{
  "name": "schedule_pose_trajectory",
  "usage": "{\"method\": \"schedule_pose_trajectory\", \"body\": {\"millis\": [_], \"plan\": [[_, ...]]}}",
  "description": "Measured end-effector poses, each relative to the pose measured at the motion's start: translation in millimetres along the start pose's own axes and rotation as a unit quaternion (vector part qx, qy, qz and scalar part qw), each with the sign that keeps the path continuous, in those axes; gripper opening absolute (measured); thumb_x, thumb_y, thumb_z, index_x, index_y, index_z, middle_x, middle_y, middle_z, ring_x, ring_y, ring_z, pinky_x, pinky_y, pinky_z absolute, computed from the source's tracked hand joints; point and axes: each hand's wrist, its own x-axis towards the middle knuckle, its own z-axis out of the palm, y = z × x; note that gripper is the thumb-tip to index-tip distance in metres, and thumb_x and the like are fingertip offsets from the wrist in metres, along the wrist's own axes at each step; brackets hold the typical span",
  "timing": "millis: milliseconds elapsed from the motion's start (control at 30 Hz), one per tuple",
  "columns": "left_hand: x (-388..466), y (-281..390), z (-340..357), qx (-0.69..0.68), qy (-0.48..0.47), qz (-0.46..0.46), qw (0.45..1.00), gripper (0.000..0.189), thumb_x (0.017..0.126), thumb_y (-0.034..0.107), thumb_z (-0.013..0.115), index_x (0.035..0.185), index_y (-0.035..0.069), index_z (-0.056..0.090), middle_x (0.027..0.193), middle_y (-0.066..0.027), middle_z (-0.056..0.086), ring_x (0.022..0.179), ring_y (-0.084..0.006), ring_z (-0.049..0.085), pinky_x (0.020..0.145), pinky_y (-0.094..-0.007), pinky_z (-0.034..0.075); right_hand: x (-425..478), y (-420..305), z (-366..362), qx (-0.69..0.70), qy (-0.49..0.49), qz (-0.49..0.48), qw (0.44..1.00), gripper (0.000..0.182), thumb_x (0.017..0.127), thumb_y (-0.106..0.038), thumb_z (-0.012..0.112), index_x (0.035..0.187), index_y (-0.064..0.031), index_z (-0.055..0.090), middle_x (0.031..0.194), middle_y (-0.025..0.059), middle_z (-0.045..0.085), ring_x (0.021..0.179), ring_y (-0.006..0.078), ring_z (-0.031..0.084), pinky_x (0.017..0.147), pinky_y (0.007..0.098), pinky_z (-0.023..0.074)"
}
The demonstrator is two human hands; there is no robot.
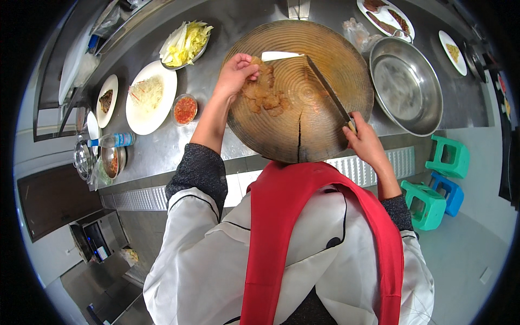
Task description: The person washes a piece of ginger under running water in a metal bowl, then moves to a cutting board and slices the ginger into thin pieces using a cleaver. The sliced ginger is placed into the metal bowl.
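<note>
A round wooden chopping block with a dark crack lies before me on a steel counter. Over its left part my left hand pinches a piece of translucent brown food, and more such pieces lie beside it on the wood. My right hand grips the handle of a long, narrow knife at the block's right edge; its blade slants up and left across the block. The knife's tip is near the pointed end of a white wedge-shaped item, whose kind I cannot tell.
Left on the steel counter are a bowl of cabbage leaves, a plate of pale shreds, red sauce and a bottle. A steel basin and a sliced-meat plate stand right; plastic stools stand below.
</note>
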Motion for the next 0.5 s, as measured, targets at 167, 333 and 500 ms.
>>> {"method": "schedule_pose_trajectory", "body": {"millis": [167, 333, 500], "plan": [[-24, 17, 16, -0.138, -0.037, -0.067, 0.987, 0.016, 0.093, 0.004, 0.056, 0.108, 0.001, 0.052, 0.100, -0.0114, 0.063, 0.088, -0.0209, 0.066, 0.082, -0.0280, 0.054, 1, -2, -2, 0.005, -0.003, -0.004, 1.000, 0.030, 0.092, -0.016, 0.057, 0.114, -0.0002, 0.044, 0.074, 0.0230, 0.062, 0.062, 0.0345, 0.063, 0.059, 0.0444, 0.0461], [-30, 3, 27, -0.144, -0.050, -0.062, 0.986, 0.020, 0.090, 0.000, 0.056, 0.110, 0.002, 0.051, 0.095, -0.0086, 0.063, 0.091, -0.0204, 0.064, 0.084, -0.0299, 0.053, 0, -5, -4, 0.012, -0.006, -0.004, 1.000, 0.030, 0.092, -0.015, 0.057, 0.114, -0.0001, 0.044, 0.074, 0.0227, 0.062, 0.060, 0.0323, 0.063, 0.058, 0.0434, 0.0464], [-27, -19, 37, -0.080, -0.028, -0.007, 0.996, 0.021, 0.089, 0.000, 0.059, 0.108, 0.006, 0.055, 0.094, -0.0015, 0.061, 0.088, -0.0116, 0.059, 0.080, -0.0250, 0.048, 1, -7, -5, 0.022, -0.009, 0.001, 1.000, 0.029, 0.092, -0.015, 0.057, 0.113, 0.0001, 0.045, 0.076, 0.0232, 0.062, 0.060, 0.0325, 0.063, 0.058, 0.0435, 0.0465]]}}
